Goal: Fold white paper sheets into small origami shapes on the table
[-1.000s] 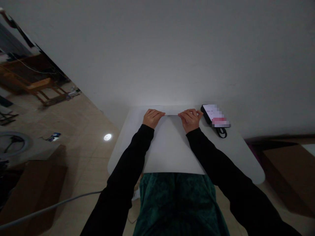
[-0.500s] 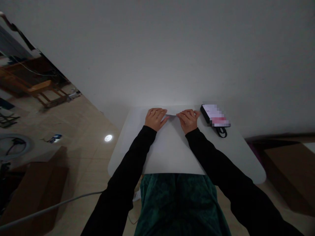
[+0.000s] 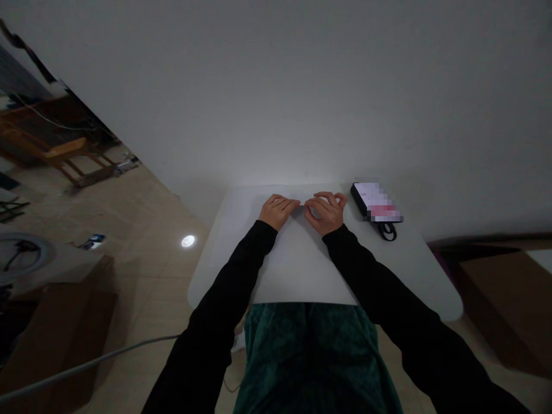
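- left hand [image 3: 278,211]: at the far part of the sheet, black sleeve running back toward 7 o'clock; fingers closed together and curled down onto the paper, tips pointing at 3 o'clock
- right hand [image 3: 325,213]: just beside the left, black sleeve running back toward 5 o'clock; fingers likewise bent and closed onto the paper, tips pointing at 9 o'clock, almost touching the left fingertips
- white paper sheet [image 3: 297,259]: lies flat, middle of the table, its far edge at 12 o'clock under both hands, its near edge at the person's lap
- white table [image 3: 431,287]: rounded corners, pushed against a pale wall
- black phone [image 3: 375,201]: lies at 1 o'clock on the table, near the right hand, screen lit and pixelated
- black cord loop [image 3: 388,232]: touching the phone's near end
- cardboard box [image 3: 56,328]: on the tiled floor at 8 o'clock, well apart from the table; inside cannot be seen
- brown box [image 3: 504,305]: at 4 o'clock, beyond the table's right corner; inside cannot be seen
- green velvet trousers [image 3: 313,356]: the person's lap, at 6 o'clock, just below the table edge
- ring light [image 3: 26,256]: on the floor at 9 o'clock
- wooden chair [image 3: 56,152]: at 10 o'clock, well apart
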Tool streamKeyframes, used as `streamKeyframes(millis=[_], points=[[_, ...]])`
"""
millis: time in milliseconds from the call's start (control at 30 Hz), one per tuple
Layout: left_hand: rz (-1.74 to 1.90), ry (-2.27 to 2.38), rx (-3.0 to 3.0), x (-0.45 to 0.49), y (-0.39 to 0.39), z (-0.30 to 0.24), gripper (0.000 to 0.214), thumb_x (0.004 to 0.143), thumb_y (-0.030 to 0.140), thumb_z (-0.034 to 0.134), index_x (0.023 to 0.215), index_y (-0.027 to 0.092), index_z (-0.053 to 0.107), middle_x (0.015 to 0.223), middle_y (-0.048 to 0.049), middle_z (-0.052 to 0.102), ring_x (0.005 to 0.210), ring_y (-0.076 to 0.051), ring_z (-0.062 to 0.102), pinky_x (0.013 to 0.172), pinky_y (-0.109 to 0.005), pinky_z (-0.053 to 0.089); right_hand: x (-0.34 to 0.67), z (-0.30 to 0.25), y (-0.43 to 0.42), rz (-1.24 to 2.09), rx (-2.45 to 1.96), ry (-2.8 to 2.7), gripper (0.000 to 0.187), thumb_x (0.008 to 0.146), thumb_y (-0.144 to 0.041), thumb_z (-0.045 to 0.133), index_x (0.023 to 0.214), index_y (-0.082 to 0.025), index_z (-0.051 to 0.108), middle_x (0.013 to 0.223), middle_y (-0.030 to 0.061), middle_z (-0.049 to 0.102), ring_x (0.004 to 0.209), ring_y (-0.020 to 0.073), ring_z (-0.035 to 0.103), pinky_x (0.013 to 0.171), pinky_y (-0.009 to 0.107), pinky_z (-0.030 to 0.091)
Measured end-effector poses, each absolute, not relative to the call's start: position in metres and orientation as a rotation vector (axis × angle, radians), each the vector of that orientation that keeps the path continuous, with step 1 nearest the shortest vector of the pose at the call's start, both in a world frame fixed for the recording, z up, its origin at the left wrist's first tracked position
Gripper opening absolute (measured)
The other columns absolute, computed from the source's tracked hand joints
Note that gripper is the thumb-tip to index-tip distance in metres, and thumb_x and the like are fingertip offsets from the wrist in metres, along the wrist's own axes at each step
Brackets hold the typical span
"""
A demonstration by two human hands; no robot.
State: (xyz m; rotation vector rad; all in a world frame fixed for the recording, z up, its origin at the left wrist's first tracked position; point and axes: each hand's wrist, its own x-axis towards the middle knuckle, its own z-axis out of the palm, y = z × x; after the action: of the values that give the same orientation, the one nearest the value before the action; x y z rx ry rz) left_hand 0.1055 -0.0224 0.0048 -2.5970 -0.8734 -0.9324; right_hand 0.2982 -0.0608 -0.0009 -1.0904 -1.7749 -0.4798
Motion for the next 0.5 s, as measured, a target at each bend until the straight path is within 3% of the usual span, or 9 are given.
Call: streamKeyframes(millis=[133, 300, 400, 500], points=[[-1.147, -1.138, -2.463, 0.080, -0.008, 0.004, 0.031, 0.099, 0.024, 0.042, 0.094, 0.021, 0.072, 0.090, -0.0067, 0.077, 0.084, -0.018, 0.071, 0.081, -0.036, 0.047, 0.313, -0.002, -0.053, -0.413, -1.280, -1.671, 0.010, 0.080, -0.019, 0.058, 0.073, -0.022, 0.064, 0.077, -0.0017, 0.073, 0.098, 0.0238, 0.064, 0.093, 0.045, 0.024], [-1.716, -1.455, -2.028, 0.060, -0.002, 0.008, 0.036, 0.097, 0.043, 0.045, 0.092, 0.019, 0.071, 0.091, -0.0086, 0.076, 0.084, -0.018, 0.070, 0.081, -0.032, 0.049, 0.324, -0.007, -0.045, -0.218, -1.378, -1.430, 0.005, 0.074, -0.021, 0.057, 0.075, -0.019, 0.062, 0.079, 0.0040, 0.070, 0.086, 0.0238, 0.063, 0.089, 0.045, 0.035], [-2.011, -1.550, -1.895, 0.069, -0.008, 0.010, 0.038, 0.094, 0.050, 0.048, 0.094, 0.019, 0.070, 0.087, -0.0058, 0.074, 0.080, -0.016, 0.068, 0.077, -0.028, 0.050, 0.317, -0.005, -0.046, 0.085, -1.250, -1.373, 0.016, 0.079, -0.030, 0.057, 0.087, -0.019, 0.065, 0.090, 0.0074, 0.071, 0.085, 0.0217, 0.064, 0.081, 0.040, 0.043], [-2.143, -1.552, -1.983, 0.087, -0.016, 0.009, 0.036, 0.092, 0.050, 0.051, 0.094, 0.019, 0.070, 0.086, -0.0039, 0.072, 0.081, -0.015, 0.067, 0.076, -0.026, 0.051, 0.308, -0.003, -0.046, 0.466, -1.118, -1.281, 0.029, 0.078, -0.044, 0.064, 0.096, -0.021, 0.066, 0.092, 0.0051, 0.070, 0.081, 0.0180, 0.065, 0.070, 0.033, 0.047]])
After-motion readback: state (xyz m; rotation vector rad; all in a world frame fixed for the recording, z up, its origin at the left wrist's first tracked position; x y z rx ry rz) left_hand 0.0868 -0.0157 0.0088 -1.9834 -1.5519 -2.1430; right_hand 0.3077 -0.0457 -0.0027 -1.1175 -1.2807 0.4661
